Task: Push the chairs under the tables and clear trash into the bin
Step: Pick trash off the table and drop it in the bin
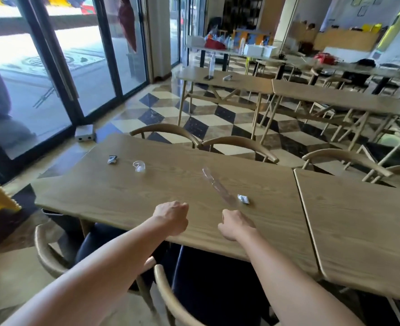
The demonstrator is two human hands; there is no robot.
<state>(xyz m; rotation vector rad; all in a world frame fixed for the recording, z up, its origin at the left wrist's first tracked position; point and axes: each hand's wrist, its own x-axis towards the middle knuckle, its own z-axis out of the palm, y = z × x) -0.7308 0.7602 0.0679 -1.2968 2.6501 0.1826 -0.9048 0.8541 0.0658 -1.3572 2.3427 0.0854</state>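
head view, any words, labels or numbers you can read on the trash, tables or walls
No text is readable anywhere in the head view.
Crumpled wrapper near the right hand: print, if any, too blurred.
Dark wrapper: too small to read.
Clear cup: no label seen.
Wall posters: too blurred.
Bottle on the far table: label unreadable.

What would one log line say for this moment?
hands: left fisted, right near clear plastic strip | trash on wooden table: four pieces | bin: unseen
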